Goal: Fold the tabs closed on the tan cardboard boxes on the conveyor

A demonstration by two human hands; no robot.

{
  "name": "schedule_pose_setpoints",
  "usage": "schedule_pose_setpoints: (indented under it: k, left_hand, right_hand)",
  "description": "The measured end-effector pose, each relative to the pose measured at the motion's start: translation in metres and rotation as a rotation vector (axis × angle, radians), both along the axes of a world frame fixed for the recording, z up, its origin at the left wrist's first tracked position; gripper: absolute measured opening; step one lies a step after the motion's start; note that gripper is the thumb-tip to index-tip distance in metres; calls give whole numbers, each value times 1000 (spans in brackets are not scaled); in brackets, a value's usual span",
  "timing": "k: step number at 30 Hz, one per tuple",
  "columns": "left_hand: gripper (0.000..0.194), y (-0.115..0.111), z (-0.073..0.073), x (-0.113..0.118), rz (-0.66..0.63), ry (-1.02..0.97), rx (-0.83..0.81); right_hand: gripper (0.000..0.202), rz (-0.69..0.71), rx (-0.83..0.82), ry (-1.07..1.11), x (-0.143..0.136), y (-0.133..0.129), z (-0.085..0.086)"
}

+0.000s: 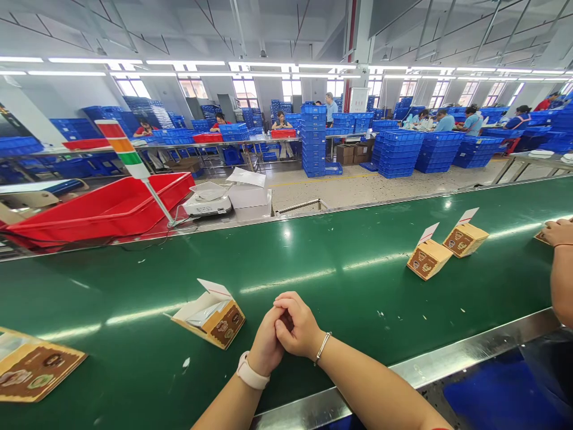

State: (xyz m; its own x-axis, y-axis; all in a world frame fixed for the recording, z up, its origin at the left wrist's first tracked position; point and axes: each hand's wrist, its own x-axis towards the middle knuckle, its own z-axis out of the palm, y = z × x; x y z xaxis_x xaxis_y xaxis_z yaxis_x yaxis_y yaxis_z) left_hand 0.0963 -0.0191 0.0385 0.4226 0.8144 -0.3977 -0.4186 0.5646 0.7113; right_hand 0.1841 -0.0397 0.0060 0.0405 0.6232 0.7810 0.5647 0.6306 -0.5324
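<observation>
My left hand (265,341), with a pale watch band on its wrist, meets my right hand (301,325) over the green conveyor belt (349,322). The fingers of both hands are closed and folded together, and no object shows in them. A bracelet circles my right wrist. Just left of my hands, an open brown-and-yellow box (221,325) lies on the belt with its white flap raised and a silvery packet inside. Another open box (40,370) is at the left edge, partly cut off.
Farther right on the belt stand two boxes (428,260) (465,239) with raised flaps. A co-worker's hand (558,232) rests on a box at the right edge. Beyond the belt are a red bin (102,209), a signal light (123,149), a scale (207,203) and stacked blue crates (313,140).
</observation>
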Motion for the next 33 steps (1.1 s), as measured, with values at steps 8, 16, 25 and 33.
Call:
schedule_pose_setpoints:
  k: [8, 16, 25, 33]
  left_hand:
    - [26, 1, -7, -1, 11, 3, 55]
    - [27, -5, -7, -2, 65, 171, 273]
    - [59, 10, -5, -59, 1159, 558, 1041]
    - [42, 32, 5, -36, 794, 509, 804]
  right_hand:
    - [34, 10, -30, 1, 0, 1, -3]
    - [35, 45, 9, -8, 2, -1, 0]
    - [36, -115, 125, -128, -4, -3, 0]
    - [53, -53, 119, -156, -7, -2, -1]
